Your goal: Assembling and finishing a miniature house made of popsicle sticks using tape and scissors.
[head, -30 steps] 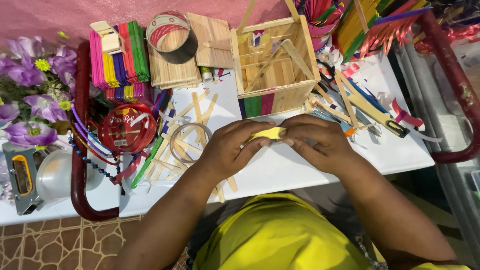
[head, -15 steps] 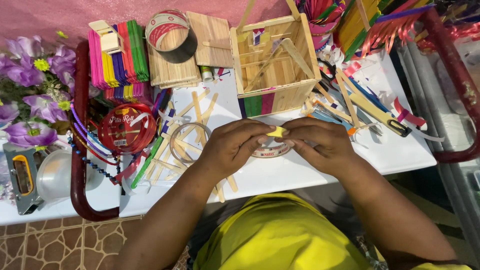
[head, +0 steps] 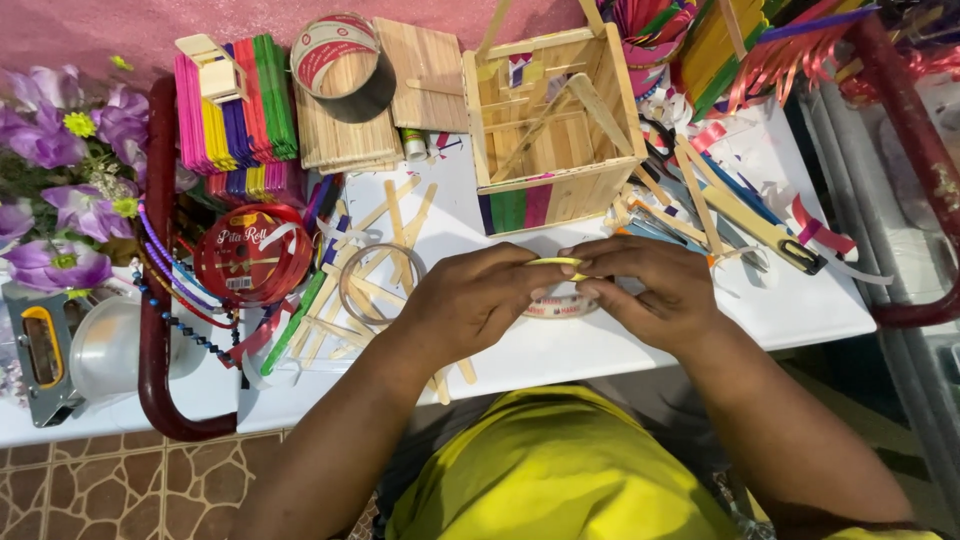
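My left hand point(head: 470, 300) and my right hand point(head: 655, 290) meet over the white table point(head: 800, 310), both pinching a small yellow strip point(head: 556, 263) between their fingertips. Under the hands lies a roll of tape point(head: 562, 305), partly hidden. Just beyond the hands stands an open box made of wooden craft sticks point(head: 550, 120) with coloured sticks on its front. Loose plain craft sticks point(head: 385, 250) and a clear tape ring point(head: 380, 285) lie left of my left hand.
A red ribbon spool point(head: 252, 255), bundles of coloured craft sticks point(head: 235, 110), a wide brown tape roll point(head: 340, 55) and flat stick panels point(head: 430, 60) sit at the back left. Purple flowers point(head: 60, 190) and a staple gun point(head: 40, 350) are far left. Ribbons and sticks point(head: 740, 200) clutter the right.
The yellow strip has been turned from a wider flat piece to a thin edge-on sliver between my fingertips. Both hands stay in the same spot.
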